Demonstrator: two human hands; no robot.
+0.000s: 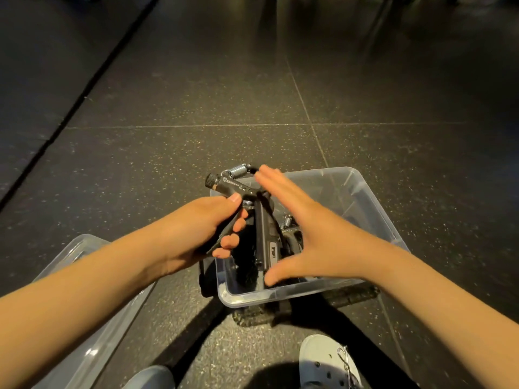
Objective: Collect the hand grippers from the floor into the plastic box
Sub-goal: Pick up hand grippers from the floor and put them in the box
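The left hand (207,228) is wrapped tight around one handle of a black hand gripper (241,192) and holds it up over the near left part of the clear plastic box (280,293). The right hand (306,228) is flat with its fingers spread, holding nothing, above the box. More grippers already lie inside. This looks like the drop-in step: next, lower the gripper into the box and let go.

two hands (202,228), one held hand gripper (238,189), one plastic box (345,189), one lid (92,332), two shoes (325,360).
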